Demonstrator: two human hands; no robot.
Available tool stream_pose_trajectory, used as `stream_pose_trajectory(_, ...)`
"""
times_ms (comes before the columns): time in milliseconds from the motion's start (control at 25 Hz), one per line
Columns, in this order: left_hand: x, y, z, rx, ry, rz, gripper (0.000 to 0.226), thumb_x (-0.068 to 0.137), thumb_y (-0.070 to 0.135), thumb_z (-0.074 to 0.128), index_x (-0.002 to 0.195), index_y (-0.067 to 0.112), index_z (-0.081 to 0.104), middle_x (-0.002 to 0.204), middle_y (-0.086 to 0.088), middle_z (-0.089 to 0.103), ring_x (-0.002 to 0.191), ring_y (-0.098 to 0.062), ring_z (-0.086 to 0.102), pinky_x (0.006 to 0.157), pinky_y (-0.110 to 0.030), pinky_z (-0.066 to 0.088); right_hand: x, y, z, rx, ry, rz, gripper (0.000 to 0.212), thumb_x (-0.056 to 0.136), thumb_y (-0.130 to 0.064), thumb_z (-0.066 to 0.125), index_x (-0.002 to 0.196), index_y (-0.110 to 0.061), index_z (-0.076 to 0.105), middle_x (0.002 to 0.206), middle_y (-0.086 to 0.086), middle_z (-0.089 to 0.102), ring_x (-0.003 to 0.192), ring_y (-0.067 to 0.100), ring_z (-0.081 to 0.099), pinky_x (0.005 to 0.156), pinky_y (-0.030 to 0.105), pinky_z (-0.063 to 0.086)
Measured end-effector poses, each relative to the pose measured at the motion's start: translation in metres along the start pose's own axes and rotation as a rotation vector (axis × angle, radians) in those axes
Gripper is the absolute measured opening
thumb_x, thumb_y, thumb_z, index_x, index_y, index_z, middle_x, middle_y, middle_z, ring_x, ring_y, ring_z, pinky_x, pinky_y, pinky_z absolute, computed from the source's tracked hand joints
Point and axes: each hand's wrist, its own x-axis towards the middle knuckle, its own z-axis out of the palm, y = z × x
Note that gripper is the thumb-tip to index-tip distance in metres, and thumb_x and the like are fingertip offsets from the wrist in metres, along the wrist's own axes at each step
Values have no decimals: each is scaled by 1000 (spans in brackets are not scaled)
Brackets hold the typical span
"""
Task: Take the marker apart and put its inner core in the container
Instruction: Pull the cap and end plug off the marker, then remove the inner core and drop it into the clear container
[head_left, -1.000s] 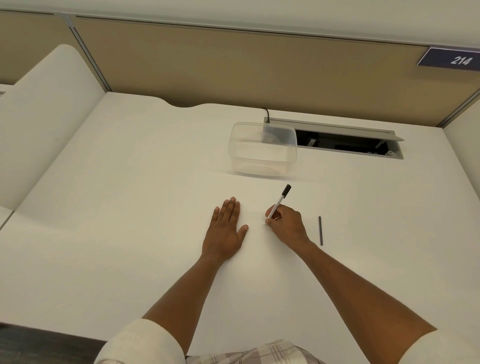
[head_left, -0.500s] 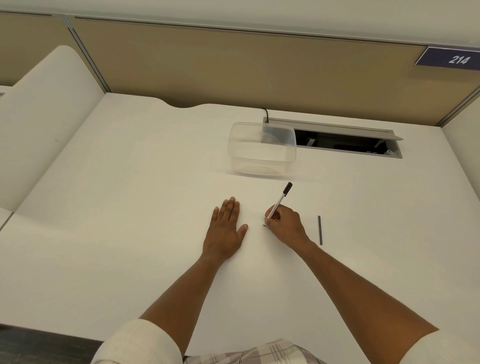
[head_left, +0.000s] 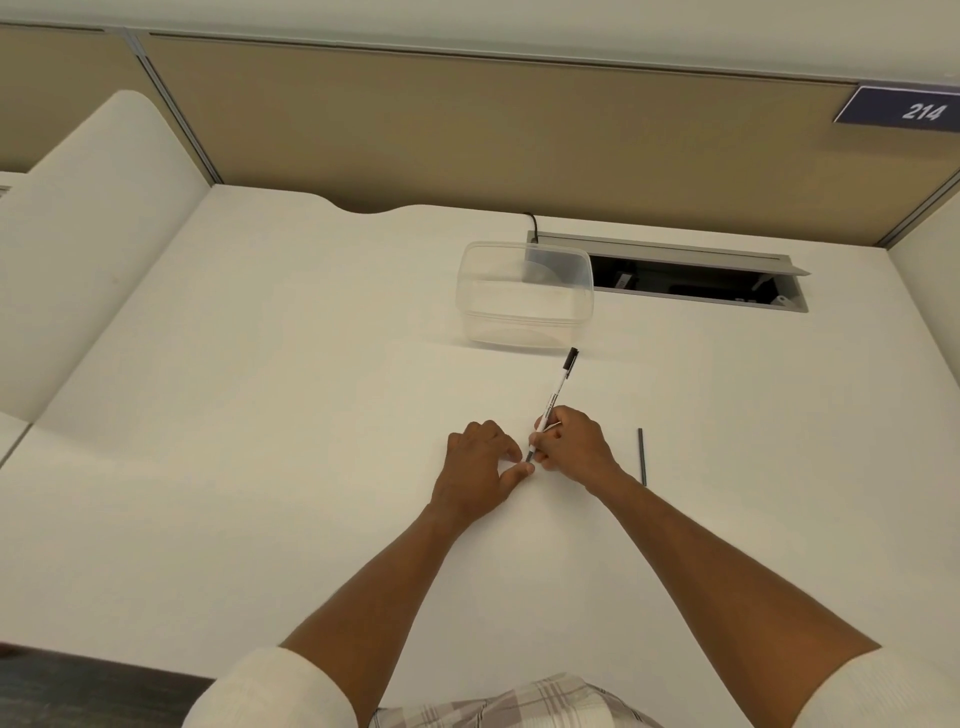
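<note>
A white marker (head_left: 557, 392) with a black cap points up and away toward the container. My right hand (head_left: 571, 444) grips its lower barrel. My left hand (head_left: 480, 467) has curled in beside it, and its thumb and fingertips pinch the marker's dark lower end. A clear plastic container (head_left: 524, 301) stands open beyond the marker's cap, with nothing visible inside. A thin dark rod (head_left: 642, 457), like an inner core, lies on the desk just right of my right hand.
The white desk (head_left: 260, 415) runs to a tan partition. An open cable tray (head_left: 696, 283) sits behind and right of the container. A white curved divider (head_left: 78, 249) rises at the left. A "214" sign (head_left: 904, 106) hangs upper right.
My left hand lifted from lying flat on the desk, curled, and moved right onto the marker's lower end. My right hand kept hold of the marker, which now stands a little more upright.
</note>
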Motion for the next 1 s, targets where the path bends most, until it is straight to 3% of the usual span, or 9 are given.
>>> stream_pose_trajectory(160, 8, 8, 1, 14, -43, -40, 23, 83, 51, 66, 92, 30, 67, 94, 12, 59, 95, -11, 53, 85, -30, 30, 0, -1, 1, -27, 3, -13, 12, 82, -15, 70, 82, -19, 58, 77, 8, 76, 70, 21, 73, 75, 38, 60)
stream_pose_trajectory(360, 11, 14, 2, 9, -51, -98, 18, 85, 45, 65, 88, 28, 67, 92, 10, 58, 94, -13, 55, 83, -30, 26, 0, 0, 2, -35, 3, -5, 15, 82, -17, 71, 91, -12, 60, 85, 10, 76, 80, 28, 71, 76, 35, 55)
stream_pose_trajectory(600, 9, 17, -2, 14, -88, -130, 14, 86, 40, 63, 85, 26, 65, 91, 7, 56, 92, -15, 56, 82, -31, 29, -1, -3, 2, -6, 50, -7, 12, 82, -16, 70, 88, -14, 60, 80, 7, 75, 62, 15, 69, 57, 24, 52)
stream_pose_trajectory(761, 7, 17, -7, -3, -122, -156, 13, 85, 37, 64, 83, 25, 65, 90, 5, 57, 91, -17, 55, 80, -33, 32, -1, -9, 0, 62, 102, -13, 14, 82, -15, 70, 91, -11, 60, 77, 6, 73, 57, 15, 70, 61, 29, 57)
stream_pose_trajectory(1001, -2, 9, -16, -18, -133, -162, 12, 84, 35, 65, 81, 23, 65, 89, 4, 58, 89, -17, 57, 83, -35, 42, -2, -20, -11, 98, 184, -44, 23, 87, -16, 67, 105, -16, 54, 76, 3, 71, 55, 11, 68, 52, 19, 47)
